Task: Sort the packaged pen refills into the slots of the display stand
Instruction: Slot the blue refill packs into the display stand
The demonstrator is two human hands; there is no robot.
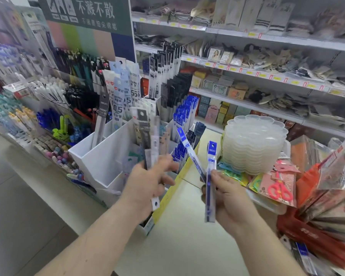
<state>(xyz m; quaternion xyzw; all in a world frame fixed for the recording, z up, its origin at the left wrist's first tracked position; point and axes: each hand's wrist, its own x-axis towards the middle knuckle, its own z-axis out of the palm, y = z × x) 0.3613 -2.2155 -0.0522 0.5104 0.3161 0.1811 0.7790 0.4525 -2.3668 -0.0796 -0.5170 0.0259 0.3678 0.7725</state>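
Observation:
A white display stand point(100, 160) with several upright slots sits on the counter at centre left, holding packaged pen refills. My left hand point(147, 182) grips a blurred bunch of mixed refill packs point(150, 144) just in front of the stand's slots. To the right, my right hand point(225, 194) pinches two blue refill packs: one upright point(211, 166), one leaning left point(188, 148). A row of blue refill packs point(184, 114) fills the slots on the stand's right side.
A stack of clear plastic trays point(253, 144) stands right of the stand. Packaged scissors point(279, 188) and orange bags point(317, 188) crowd the right side. Pens and markers point(28, 120) line the left display. Store shelves point(267, 74) run behind.

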